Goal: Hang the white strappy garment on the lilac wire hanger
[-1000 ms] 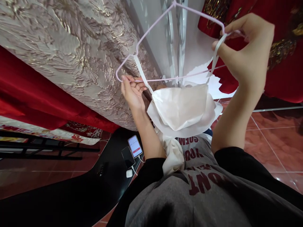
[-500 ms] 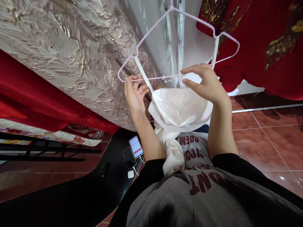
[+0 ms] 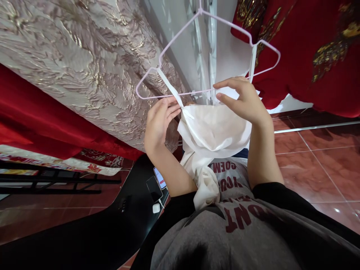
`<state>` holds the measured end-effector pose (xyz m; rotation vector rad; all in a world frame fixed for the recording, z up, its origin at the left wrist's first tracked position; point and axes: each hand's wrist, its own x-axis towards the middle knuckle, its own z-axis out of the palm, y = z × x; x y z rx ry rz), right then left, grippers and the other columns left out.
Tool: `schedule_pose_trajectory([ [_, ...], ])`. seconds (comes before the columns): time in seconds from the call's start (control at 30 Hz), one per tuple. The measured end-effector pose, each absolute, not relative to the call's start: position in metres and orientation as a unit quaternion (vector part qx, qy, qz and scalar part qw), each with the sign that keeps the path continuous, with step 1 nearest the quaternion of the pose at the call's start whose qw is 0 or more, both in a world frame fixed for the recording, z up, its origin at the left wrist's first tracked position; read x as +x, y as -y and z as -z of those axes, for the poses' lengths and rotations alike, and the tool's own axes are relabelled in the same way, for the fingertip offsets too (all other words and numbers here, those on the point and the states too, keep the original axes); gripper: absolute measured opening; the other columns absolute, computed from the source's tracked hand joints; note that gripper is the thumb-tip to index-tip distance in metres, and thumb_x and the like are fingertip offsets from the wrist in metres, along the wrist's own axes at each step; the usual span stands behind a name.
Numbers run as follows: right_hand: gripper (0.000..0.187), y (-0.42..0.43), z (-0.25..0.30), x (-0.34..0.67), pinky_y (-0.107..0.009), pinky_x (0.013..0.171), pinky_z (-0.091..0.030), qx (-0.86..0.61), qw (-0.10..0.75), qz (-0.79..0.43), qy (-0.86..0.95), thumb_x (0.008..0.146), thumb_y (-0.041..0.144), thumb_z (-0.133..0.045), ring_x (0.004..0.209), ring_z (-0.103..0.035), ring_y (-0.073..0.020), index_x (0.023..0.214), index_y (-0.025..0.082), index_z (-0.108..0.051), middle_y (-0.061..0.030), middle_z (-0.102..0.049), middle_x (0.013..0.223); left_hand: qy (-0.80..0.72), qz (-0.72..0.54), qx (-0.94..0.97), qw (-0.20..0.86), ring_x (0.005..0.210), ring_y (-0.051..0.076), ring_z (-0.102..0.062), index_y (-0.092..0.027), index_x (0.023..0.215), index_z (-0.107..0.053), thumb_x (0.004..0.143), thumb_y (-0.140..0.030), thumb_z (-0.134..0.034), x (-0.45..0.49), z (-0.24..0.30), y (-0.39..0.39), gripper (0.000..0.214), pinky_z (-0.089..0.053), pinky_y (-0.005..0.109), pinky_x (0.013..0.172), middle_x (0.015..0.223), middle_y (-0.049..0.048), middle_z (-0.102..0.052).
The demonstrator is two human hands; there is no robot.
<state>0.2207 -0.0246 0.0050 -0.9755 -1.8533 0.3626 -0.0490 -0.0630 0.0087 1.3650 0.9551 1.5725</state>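
A pale pink wire hanger [image 3: 180, 35] hangs in front of me, and a white satin garment [image 3: 215, 129] is slung from it by two white straps. My left hand [image 3: 158, 123] is at the garment's upper left corner. Its fingers are stretched out and touch the base of the left strap [image 3: 170, 87]. My right hand [image 3: 245, 100] hovers at the garment's top edge by the hanger's bottom bar. Thumb and forefinger are curved and apart, with nothing pinched between them. The garment's lower part drapes down against my grey printed shirt [image 3: 239, 221].
A cream and gold brocade cloth [image 3: 78, 63] hangs at the left over red fabric [image 3: 33, 120]. A red embroidered garment [image 3: 312, 52] hangs at the right. Two phones and a charger [image 3: 155, 187] lie on a black surface below. The floor is red tile [image 3: 317, 157].
My right hand came down from the right strap at the hanger's shoulder to the garment's top edge. My left hand let go of the hanger's left corner and dropped to the left strap.
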Motion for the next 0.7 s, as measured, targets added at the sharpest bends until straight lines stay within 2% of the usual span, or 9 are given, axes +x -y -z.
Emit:
schedule_pose_trajectory([
  [0.1,0.017,0.026,-0.006,0.22,-0.058,0.12,-0.042,-0.398,0.487,-0.151,0.763,0.094,0.034,-0.07,0.121,-0.067,-0.0302,0.11,0.033,-0.076,-0.0017,-0.079,0.123,-0.375,-0.652,0.538,0.38,0.096,0.028,-0.077,-0.018,0.094,-0.081,0.097,-0.054,-0.077,-0.044,-0.012,0.065,0.037,-0.065,0.036,0.087,0.109,0.0149,-0.077],
  [0.17,0.016,0.026,-0.006,0.22,-0.057,0.119,-0.041,-0.394,0.489,-0.152,0.763,0.095,0.033,-0.07,0.119,-0.068,-0.0297,0.109,0.034,-0.076,-0.0015,-0.079,0.121,-0.37,-0.655,0.536,0.382,0.098,0.029,-0.076,-0.019,0.099,-0.08,0.097,-0.056,-0.075,-0.04,-0.015,0.067,0.037,-0.064,0.036,0.085,0.11,0.0147,-0.077],
  [0.3,0.015,0.026,-0.006,0.219,-0.058,0.12,-0.039,-0.392,0.488,-0.153,0.765,0.095,0.034,-0.069,0.12,-0.068,-0.0299,0.109,0.034,-0.075,-0.0008,-0.079,0.12,-0.337,-0.662,0.542,0.392,0.116,0.032,-0.073,-0.025,0.119,-0.071,0.099,-0.054,-0.071,-0.029,-0.029,0.071,0.035,-0.061,0.038,0.093,0.122,0.0118,-0.076],
  [0.4,0.016,0.027,-0.008,0.221,-0.058,0.12,-0.04,-0.39,0.49,-0.156,0.764,0.095,0.034,-0.068,0.122,-0.068,-0.0301,0.109,0.034,-0.076,-0.0004,-0.079,0.122,-0.266,-0.706,0.534,0.382,0.135,0.027,-0.063,-0.027,0.134,-0.059,0.107,-0.047,-0.054,-0.022,-0.042,0.073,0.034,-0.059,0.033,0.097,0.142,0.0079,-0.068],
  [0.5,0.018,0.029,-0.01,0.224,-0.057,0.118,-0.043,-0.385,0.484,-0.165,0.768,0.093,0.034,-0.069,0.12,-0.068,-0.0299,0.11,0.034,-0.077,-0.0002,-0.079,0.122,-0.201,-0.759,0.496,0.371,0.147,0.02,-0.051,-0.029,0.135,-0.053,0.111,-0.044,-0.041,-0.025,-0.046,0.069,0.03,-0.054,0.027,0.104,0.151,0.0044,-0.061],
  [0.6,0.018,0.03,-0.012,0.228,-0.056,0.117,-0.044,-0.387,0.483,-0.166,0.768,0.093,0.033,-0.069,0.118,-0.069,-0.0295,0.109,0.033,-0.078,-0.0004,-0.08,0.12,-0.205,-0.81,0.452,0.312,0.149,0.019,-0.048,-0.033,0.128,-0.056,0.109,-0.04,-0.054,-0.038,-0.034,0.059,0.021,-0.052,0.027,0.104,0.15,0.0005,-0.06],
  [0.7,0.018,0.031,-0.012,0.227,-0.057,0.117,-0.043,-0.388,0.487,-0.159,0.766,0.093,0.032,-0.07,0.117,-0.069,-0.0299,0.109,0.032,-0.078,-0.0017,-0.08,0.12,-0.292,-0.823,0.405,0.27,0.146,0.023,-0.051,-0.032,0.123,-0.06,0.101,-0.035,-0.068,-0.056,-0.014,0.046,0.025,-0.054,0.029,0.092,0.145,0.0012,-0.064],
])
